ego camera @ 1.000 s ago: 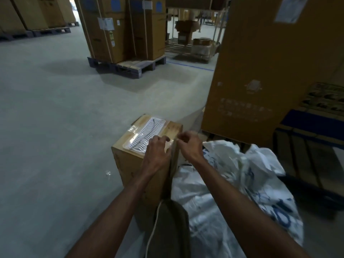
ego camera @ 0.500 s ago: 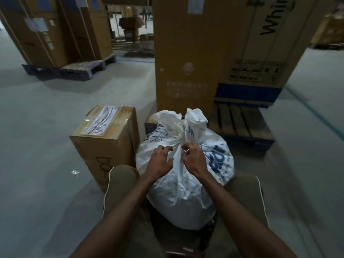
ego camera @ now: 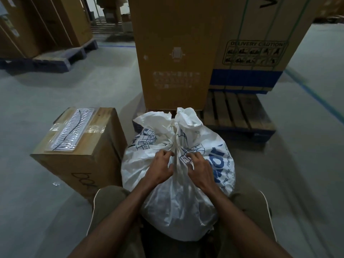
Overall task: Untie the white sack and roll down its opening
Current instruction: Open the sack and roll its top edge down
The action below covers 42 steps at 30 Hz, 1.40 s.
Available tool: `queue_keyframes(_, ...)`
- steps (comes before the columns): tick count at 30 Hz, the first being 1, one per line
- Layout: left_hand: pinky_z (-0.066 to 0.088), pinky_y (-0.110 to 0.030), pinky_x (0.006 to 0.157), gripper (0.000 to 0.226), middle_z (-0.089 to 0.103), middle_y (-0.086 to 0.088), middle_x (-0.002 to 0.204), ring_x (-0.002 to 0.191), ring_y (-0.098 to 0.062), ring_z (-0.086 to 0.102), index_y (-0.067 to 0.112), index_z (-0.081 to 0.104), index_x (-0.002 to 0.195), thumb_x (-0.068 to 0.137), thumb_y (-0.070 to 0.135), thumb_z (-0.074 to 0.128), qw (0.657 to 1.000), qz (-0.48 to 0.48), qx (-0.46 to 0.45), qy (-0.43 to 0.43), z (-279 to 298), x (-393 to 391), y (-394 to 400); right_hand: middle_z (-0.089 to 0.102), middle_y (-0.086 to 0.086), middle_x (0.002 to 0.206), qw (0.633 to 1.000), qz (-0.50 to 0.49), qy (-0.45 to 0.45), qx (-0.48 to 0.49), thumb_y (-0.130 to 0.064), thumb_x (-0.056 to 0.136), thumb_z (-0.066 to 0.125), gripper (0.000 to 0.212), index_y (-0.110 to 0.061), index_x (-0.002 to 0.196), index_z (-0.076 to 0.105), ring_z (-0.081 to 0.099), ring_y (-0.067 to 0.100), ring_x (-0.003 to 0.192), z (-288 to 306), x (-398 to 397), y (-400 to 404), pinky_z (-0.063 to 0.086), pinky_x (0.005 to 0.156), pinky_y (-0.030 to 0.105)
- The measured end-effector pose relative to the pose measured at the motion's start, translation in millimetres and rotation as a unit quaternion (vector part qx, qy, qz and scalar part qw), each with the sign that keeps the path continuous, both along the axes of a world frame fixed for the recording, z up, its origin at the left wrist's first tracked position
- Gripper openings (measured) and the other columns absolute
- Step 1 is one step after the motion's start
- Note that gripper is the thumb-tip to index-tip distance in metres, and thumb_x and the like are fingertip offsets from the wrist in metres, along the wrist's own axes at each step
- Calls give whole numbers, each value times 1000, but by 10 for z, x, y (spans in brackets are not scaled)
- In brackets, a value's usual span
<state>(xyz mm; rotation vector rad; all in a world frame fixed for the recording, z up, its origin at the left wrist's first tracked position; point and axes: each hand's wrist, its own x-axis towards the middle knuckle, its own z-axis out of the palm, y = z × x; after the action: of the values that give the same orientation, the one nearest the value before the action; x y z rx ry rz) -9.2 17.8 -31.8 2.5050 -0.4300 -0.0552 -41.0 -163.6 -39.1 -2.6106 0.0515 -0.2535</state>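
Cardboard fills most of what you face: a tall brown carton [ego camera: 173, 53] stands straight ahead on a wooden pallet [ego camera: 238, 116], with a second large carton [ego camera: 260, 34] beside it on the right, printed with a delivery caution panel and a blue band. More cartons on a pallet [ego camera: 46, 25] stand far off to your left across the grey floor [ego camera: 37, 94].

Closer in, the white sack [ego camera: 176, 202] sits between your knees, just in front of the pallet, bulging and marked with blue print. Its gathered neck [ego camera: 176, 131] rises upright, tied shut, the loose top flaring out above the tie. To the left of the sack, touching or nearly touching it, stands a small box [ego camera: 80, 155] with clear tape and a white ribbed strip on its lid.

Your left hand [ego camera: 161, 169] rests on the sack just left of the neck, its fingers [ego camera: 164, 154] curled in toward the tie; whether they pinch it you cannot tell. Your right hand [ego camera: 200, 169] lies just right of the neck, its fingers [ego camera: 193, 156] bent and pressed against the bunched material, the thumb tucked near the cords that hang down from the tie.
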Motion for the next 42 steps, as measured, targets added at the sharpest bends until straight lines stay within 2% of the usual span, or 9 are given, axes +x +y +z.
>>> queue_keyframes(5,49,-49,86,30,49,-15,108,102,-35,46,11,62,115,86,18,58,994,37,52,-92,-279,520,-229,58,6,139,999,24,-25,-28,-26,94,60,42,-22,136,59,57,27,123,-165,604,95,43,101,44)
queue_keyframes(11,43,-43,88,38,48,-20,116,104,-37,46,10,54,112,75,13,64,984,132,71,-95,-379,824,-348,64,15,123,999,21,-43,1,-25,96,61,39,-17,133,59,65,35,102,-187,811,166,56,84,43)
queue_keyframes(21,50,-45,82,47,51,-17,125,104,-37,56,14,43,131,88,0,55,988,147,-31,-27,-80,427,-183,63,10,119,996,21,-5,84,-18,97,49,52,-32,147,44,62,26,101,-128,352,39,53,87,38)
queue_keyframes(27,44,-41,77,40,51,-19,123,97,-40,59,14,47,125,90,-2,51,971,211,-110,-26,191,-129,67,61,9,114,995,24,-32,92,-5,93,50,58,-36,143,45,63,26,92,-35,-318,-122,52,77,36)
queue_keyframes(30,51,-45,82,33,55,-15,118,101,-38,60,18,49,121,90,8,54,979,185,-87,0,167,-359,183,59,2,110,996,28,-24,76,-1,93,50,65,-38,146,43,58,17,86,2,-540,-211,46,72,18)
queue_keyframes(33,50,-43,91,47,50,-13,125,111,-33,55,20,45,130,85,10,59,993,113,-25,33,124,-588,172,58,-1,101,996,18,-29,85,2,90,54,66,-30,147,46,54,13,81,73,-662,-209,36,67,6)
queue_keyframes(37,49,-38,95,39,54,-8,123,112,-26,57,22,50,125,89,18,62,998,48,-43,10,164,-795,-4,62,7,126,993,18,-46,106,-4,91,57,50,-19,138,53,58,23,116,98,-817,-135,45,102,29)
queue_keyframes(40,49,-41,96,37,55,-8,119,114,-27,55,19,53,124,88,15,60,998,13,-61,-21,317,-788,-178,63,8,128,993,32,-59,102,-5,89,66,47,-13,135,57,60,23,114,112,-920,-96,39,99,19)
queue_keyframes(42,49,-42,97,36,54,-10,121,115,-28,54,17,53,127,91,12,56,998,-7,-49,-27,466,-758,-296,64,8,129,993,34,-52,104,-7,88,70,51,-13,137,56,65,25,108,109,-949,-102,46,99,24)
